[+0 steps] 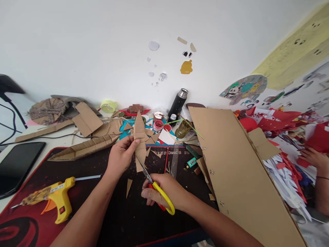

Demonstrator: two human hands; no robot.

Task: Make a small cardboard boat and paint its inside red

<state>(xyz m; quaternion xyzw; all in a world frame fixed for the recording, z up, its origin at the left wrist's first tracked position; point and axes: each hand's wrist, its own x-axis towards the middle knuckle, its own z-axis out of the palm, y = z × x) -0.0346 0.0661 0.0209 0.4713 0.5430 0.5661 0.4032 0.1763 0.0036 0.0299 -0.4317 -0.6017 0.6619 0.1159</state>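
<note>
My left hand [122, 154] pinches the left edge of a long, pointed piece of cardboard [140, 135], which stands nearly upright over the dark mat. Scissors [164, 197] with yellow and red handles are in my right hand [163, 190]. Their blades lie against the lower part of the cardboard piece, pointing up and to the left. Below my left hand, a small cardboard triangle [129, 187] lies on the mat [123, 219].
A yellow glue gun [58, 197] lies at the left, near a black tablet [19, 166]. A boat-shaped cardboard strip [84, 148] is behind. Paint jars [158, 125] and a black flask [177, 103] stand at the back. A large cardboard panel [241, 171] and another person's hand [312, 157] are right.
</note>
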